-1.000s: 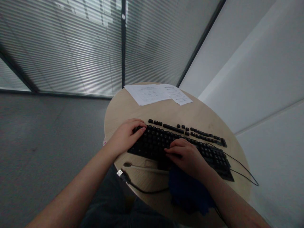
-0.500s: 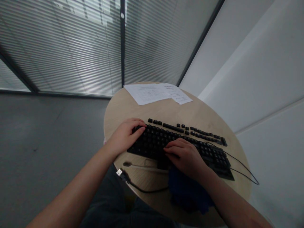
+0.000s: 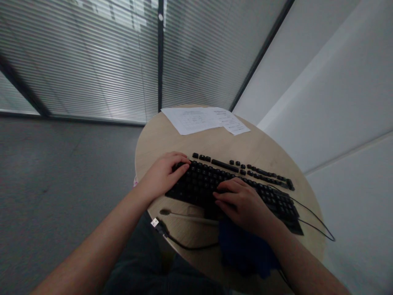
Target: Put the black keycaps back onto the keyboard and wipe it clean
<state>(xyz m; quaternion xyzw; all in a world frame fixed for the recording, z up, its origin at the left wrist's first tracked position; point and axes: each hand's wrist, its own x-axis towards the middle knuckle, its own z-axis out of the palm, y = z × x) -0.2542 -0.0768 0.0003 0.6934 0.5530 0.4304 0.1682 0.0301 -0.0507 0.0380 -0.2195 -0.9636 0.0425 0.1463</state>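
Note:
A black keyboard (image 3: 196, 189) lies slantwise on a round wooden table. My left hand (image 3: 170, 170) is closed on its far left corner, fingers over the edge and thumb on the keys. Over the near middle of the keyboard, my right hand (image 3: 238, 198) has bent fingers pointing left, close together at the tips. Whatever those fingertips hold, if anything, is too small and dark to make out. Loose black keycaps, among them a long space bar (image 3: 225, 165), are lined up beyond the keyboard. A dark blue cloth (image 3: 245, 250) sits below my right wrist.
A thin brush (image 3: 184, 216) lies along the near side of the keyboard. Close to the table's front edge is a USB plug (image 3: 155, 223) on a black cable. Printed papers (image 3: 199, 119) rest at the far side. A thin cord (image 3: 313, 211) loops off to the right.
My right hand's fingers have shifted slightly, with the index finger lifting a little from the thumb. My left hand stays on the keyboard's corner, and the view has tilted slightly.

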